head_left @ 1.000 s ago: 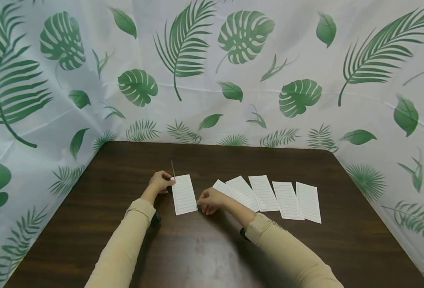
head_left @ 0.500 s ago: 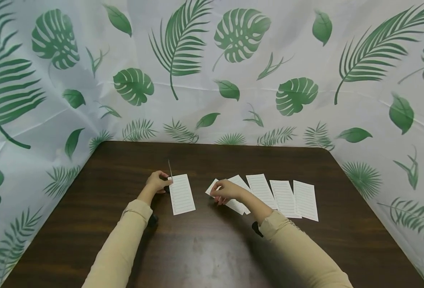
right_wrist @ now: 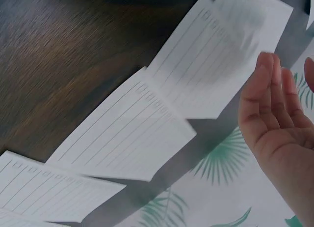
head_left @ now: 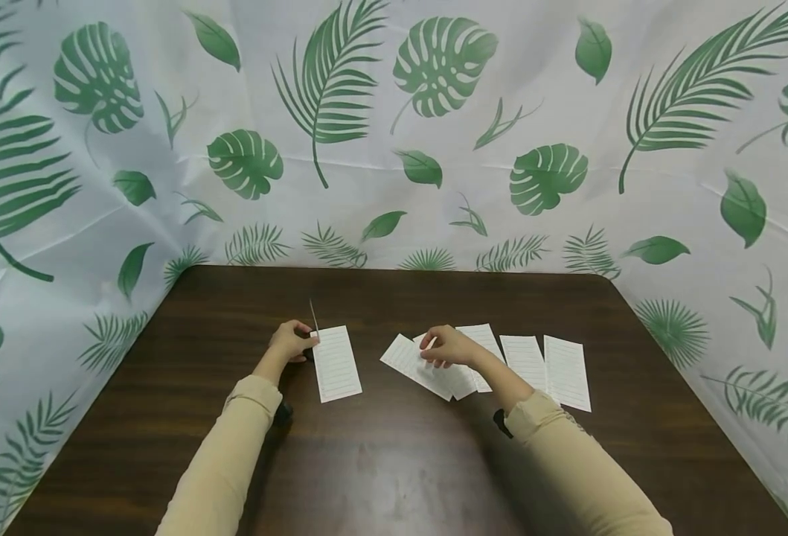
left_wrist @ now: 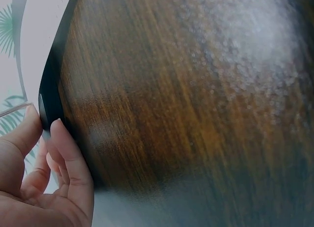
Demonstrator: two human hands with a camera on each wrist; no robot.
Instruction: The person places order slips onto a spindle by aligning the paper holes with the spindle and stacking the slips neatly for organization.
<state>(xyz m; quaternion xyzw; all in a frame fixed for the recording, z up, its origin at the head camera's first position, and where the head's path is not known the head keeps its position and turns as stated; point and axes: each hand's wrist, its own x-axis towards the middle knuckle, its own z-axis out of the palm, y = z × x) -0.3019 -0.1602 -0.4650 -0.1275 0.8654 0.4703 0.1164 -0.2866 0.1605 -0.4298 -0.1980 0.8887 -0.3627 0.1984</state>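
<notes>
In the head view, my left hand (head_left: 289, 342) pinches the upper left corner of a white lined card (head_left: 338, 365) between thumb and fingers. A thin grey strip (head_left: 314, 316) sticks up past the thumb. By the fingertips in the left wrist view is a smooth dark edge (left_wrist: 49, 109); I cannot tell what it belongs to. Further right, my right hand (head_left: 449, 347) hovers over a row of overlapping lined cards (head_left: 407, 362), fingers bent loosely with nothing between them. The right wrist view shows its thumb apart from the fingers, near a card edge (right_wrist: 132, 128).
The row of cards runs rightward to a last lined card (head_left: 568, 372). All lie on a dark brown wooden table (head_left: 380, 461). A white curtain with green leaf prints (head_left: 367, 201) hangs behind the table and along its sides.
My right hand has let go of the left card's lower right corner and moved right, over the row of cards. The left hand keeps its grip on the card in almost the same place.
</notes>
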